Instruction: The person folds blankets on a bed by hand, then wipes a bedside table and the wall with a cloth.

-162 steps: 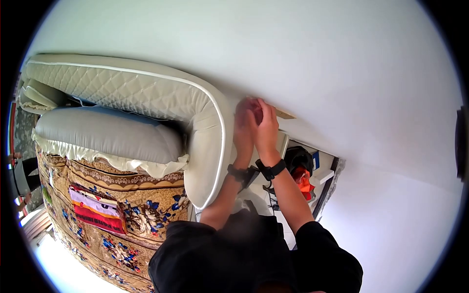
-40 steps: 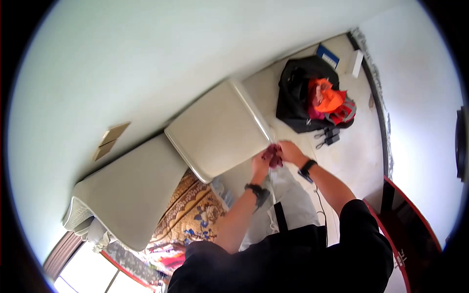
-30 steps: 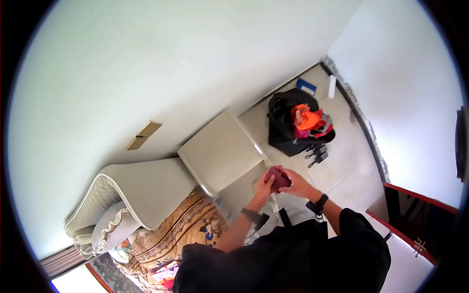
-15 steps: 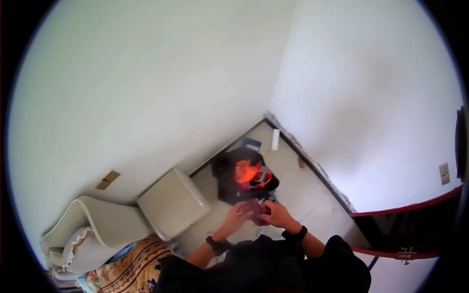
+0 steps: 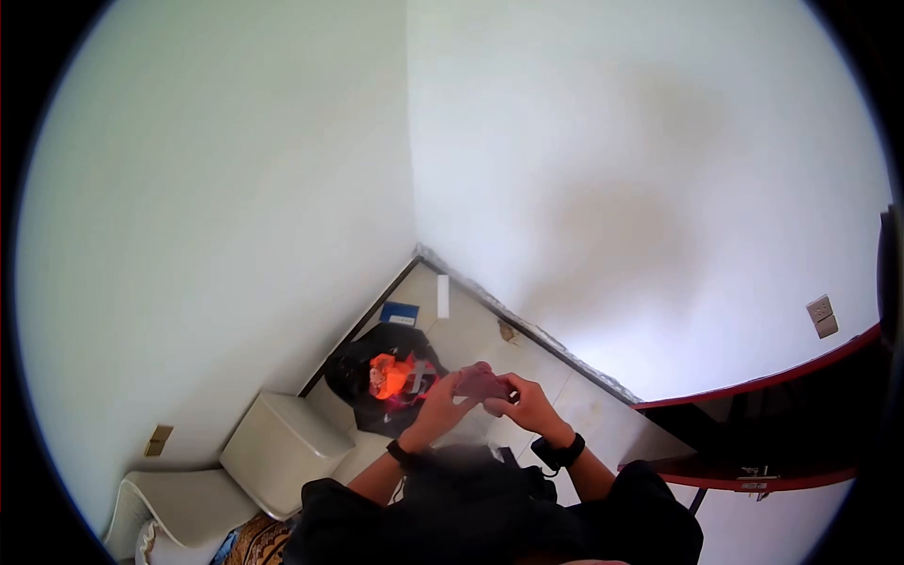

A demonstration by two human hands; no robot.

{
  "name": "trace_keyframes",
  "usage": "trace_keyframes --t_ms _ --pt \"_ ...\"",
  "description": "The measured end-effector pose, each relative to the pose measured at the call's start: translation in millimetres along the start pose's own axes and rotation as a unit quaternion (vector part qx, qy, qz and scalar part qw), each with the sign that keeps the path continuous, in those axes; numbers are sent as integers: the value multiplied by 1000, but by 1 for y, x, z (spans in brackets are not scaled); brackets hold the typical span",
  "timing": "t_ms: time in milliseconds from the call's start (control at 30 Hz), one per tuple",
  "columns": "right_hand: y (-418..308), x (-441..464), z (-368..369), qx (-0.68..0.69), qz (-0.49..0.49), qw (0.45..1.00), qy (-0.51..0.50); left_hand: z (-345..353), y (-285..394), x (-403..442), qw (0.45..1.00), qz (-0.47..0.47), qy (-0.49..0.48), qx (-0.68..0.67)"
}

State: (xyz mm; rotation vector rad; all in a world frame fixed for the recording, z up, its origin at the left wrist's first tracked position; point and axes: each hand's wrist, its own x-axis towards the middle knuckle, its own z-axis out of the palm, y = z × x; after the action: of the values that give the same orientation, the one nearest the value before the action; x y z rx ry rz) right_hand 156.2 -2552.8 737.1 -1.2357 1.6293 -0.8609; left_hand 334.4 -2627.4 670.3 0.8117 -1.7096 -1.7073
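Observation:
Between my two hands is a small dark-red item (image 5: 482,383), soft-looking like folded cloth or a pouch; its exact kind is unclear. My left hand (image 5: 441,407) grips its left side with the fingers closed. On the other side, my right hand (image 5: 529,411) pinches its edge between thumb and fingers. Both wrists wear black bands. Just beyond my left hand, a black bag or bin (image 5: 377,421) stands on the floor, holding a bright orange item (image 5: 388,375) and some pink and grey pieces.
A blue box (image 5: 400,313) and a white strip (image 5: 443,297) lie near the wall corner. At left stand a beige cabinet (image 5: 287,452) and a pale chair-like seat (image 5: 193,504). A red-edged dark table (image 5: 753,476) is at right.
My view has turned right, so the corner and bag appear further left. The dark-red item, still in both hands, has moved up and right of the bag.

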Motion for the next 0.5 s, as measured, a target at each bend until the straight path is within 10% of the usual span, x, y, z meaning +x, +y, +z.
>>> trace_keyframes --t_ms 500 --pt "-4 213 -240 -154 -195 863 441 61 81 408 950 218 -221 -40"
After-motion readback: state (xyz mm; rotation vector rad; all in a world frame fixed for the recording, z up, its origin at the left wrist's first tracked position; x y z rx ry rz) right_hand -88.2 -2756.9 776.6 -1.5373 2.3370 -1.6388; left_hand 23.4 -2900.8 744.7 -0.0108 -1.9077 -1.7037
